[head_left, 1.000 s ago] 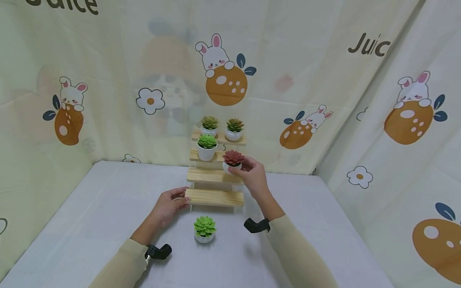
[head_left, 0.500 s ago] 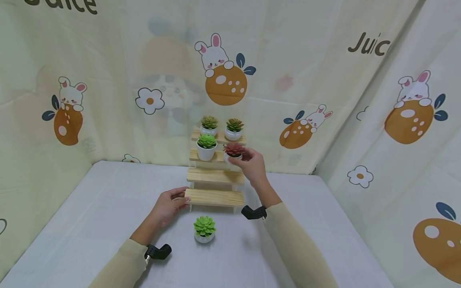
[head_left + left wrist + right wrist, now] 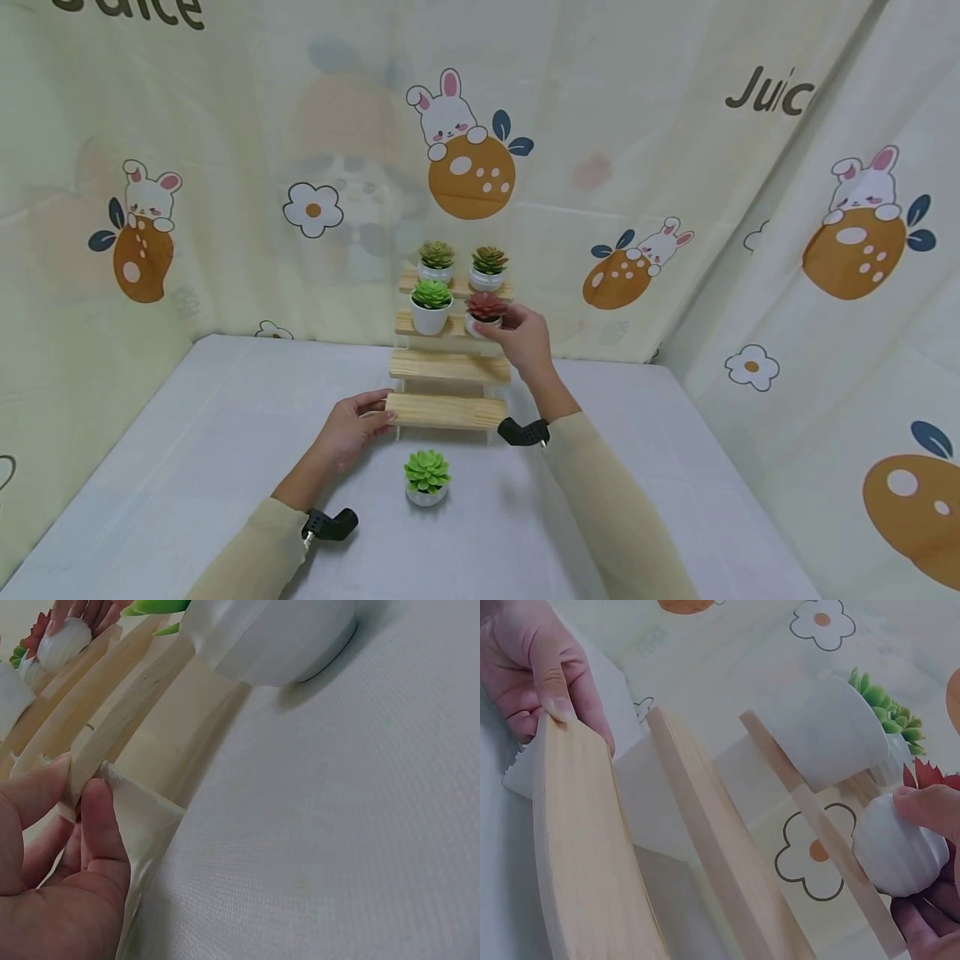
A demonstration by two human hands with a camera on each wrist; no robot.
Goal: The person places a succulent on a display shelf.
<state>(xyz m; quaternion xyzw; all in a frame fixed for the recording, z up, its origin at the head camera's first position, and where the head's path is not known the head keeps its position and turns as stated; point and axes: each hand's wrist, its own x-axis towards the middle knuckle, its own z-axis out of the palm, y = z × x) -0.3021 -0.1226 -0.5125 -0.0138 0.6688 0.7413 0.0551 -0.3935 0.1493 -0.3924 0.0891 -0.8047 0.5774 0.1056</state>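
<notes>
My right hand (image 3: pixel 527 337) holds a small white pot with a red artificial succulent (image 3: pixel 486 307) at the right end of the second shelf from the top. In the right wrist view the white pot (image 3: pixel 900 844) sits right at that shelf's edge, thumb on its side. My left hand (image 3: pixel 356 429) pinches the left end of the lowest wooden shelf (image 3: pixel 448 412) of a stepped display stand. The left wrist view shows thumb and finger on the board's end (image 3: pixel 91 761). Left of the red plant, on the same shelf, stands a bright green succulent (image 3: pixel 431 307).
Two darker green potted succulents, a left one (image 3: pixel 436 261) and a right one (image 3: pixel 488 268), stand on the top shelf. Another green succulent (image 3: pixel 427 478) is on the white-covered table (image 3: pixel 247 433) before the stand. A printed curtain (image 3: pixel 247 125) hangs close behind.
My right hand has raised the red succulent from above the third shelf to the second shelf, then lowered it slightly. The left hand keeps its place on the lowest board.
</notes>
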